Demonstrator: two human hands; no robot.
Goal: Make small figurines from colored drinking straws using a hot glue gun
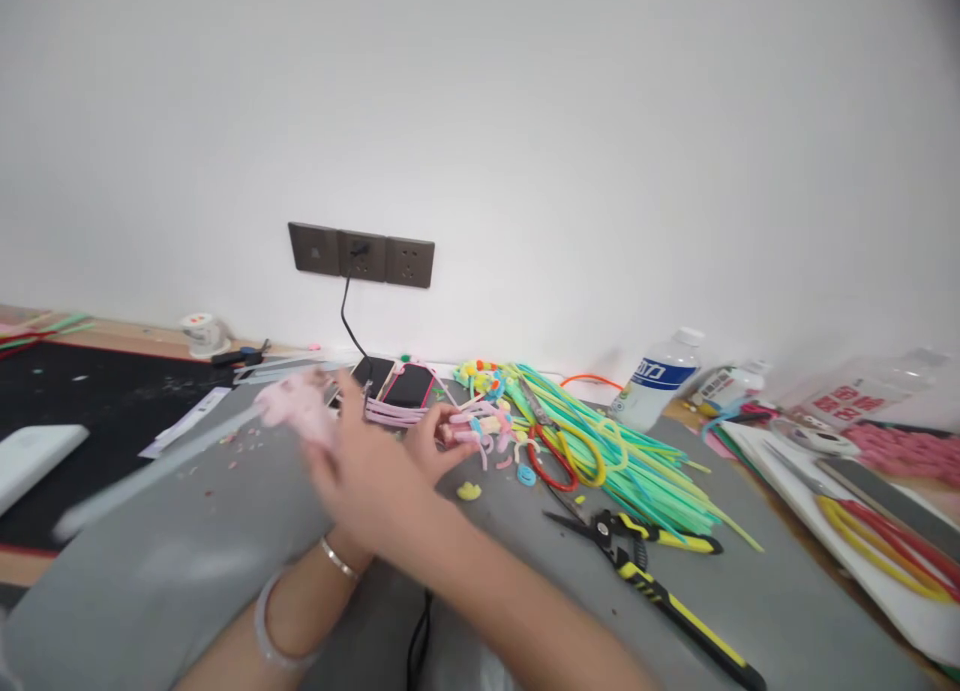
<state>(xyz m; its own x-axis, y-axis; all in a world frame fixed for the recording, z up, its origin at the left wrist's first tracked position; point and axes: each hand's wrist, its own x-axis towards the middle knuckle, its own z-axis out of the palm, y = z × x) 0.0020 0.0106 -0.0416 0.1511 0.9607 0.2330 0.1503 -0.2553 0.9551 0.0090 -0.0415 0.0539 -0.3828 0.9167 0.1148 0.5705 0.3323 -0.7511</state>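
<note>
My forearms cross, the right over the left. My right hand (356,471), blurred, reaches to the left and is closed on a pale pink fluffy piece (296,403). Behind it, my left hand (433,449), on the arm with a bracelet and a bangle, has its thumb and fingertips curled together at a pile of short pastel pipe cleaner pieces (491,426). What lies between those fingertips is too small to make out. Red and yellow handled scissors (553,461) lie beside the pile.
Green and yellow pipe cleaners (645,471) lie bundled right of centre, black and yellow pliers (637,561) in front. A water bottle (660,376) stands by the wall. A long translucent strip (150,473) lies left. A black cable (346,316) runs from the wall socket (362,256).
</note>
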